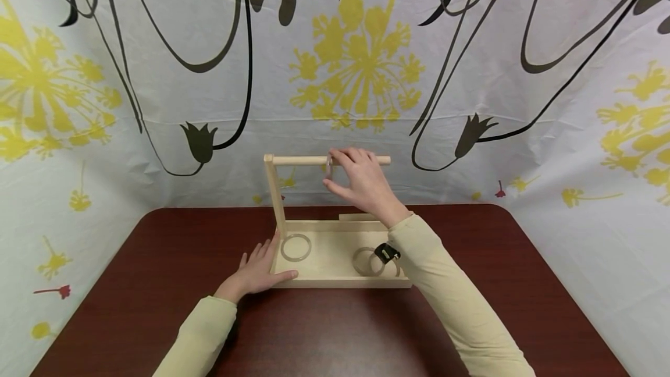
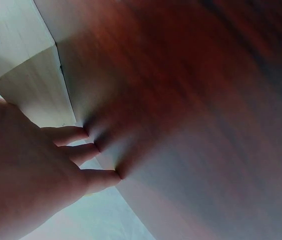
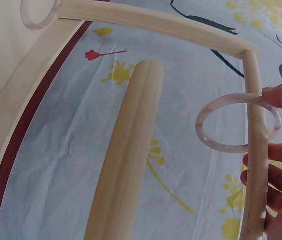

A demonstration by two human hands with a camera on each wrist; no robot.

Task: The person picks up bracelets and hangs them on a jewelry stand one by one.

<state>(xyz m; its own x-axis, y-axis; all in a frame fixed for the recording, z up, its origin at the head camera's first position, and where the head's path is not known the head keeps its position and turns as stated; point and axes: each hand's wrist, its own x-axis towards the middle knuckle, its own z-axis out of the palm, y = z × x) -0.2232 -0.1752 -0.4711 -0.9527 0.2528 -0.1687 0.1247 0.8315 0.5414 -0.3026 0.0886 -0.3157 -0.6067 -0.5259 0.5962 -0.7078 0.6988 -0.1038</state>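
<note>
A wooden stand has a tray [image 1: 335, 283], an upright post [image 1: 275, 196] at its left end and a horizontal rod [image 1: 300, 160] on top. A pale translucent bangle [image 3: 223, 100] encircles the rod. My right hand [image 1: 361, 182] holds this bangle between thumb and fingers, the other fingertips right at the rod. My left hand [image 1: 259, 266] rests against the tray's left end, thumb over the front rim, fingers straight and spread. In the tray, one bangle [image 1: 283, 248] lies at the left. More bangles [image 1: 356, 260] lie at the right, partly covered by my right wrist.
In the right wrist view, a second wooden rod [image 3: 123, 155] with a rounded end crosses the foreground. A strip of wood [image 1: 348, 217] shows behind the tray. The stand sits on a dark red-brown table [image 1: 335, 330], with a patterned cloth [image 1: 209, 98] hanging behind.
</note>
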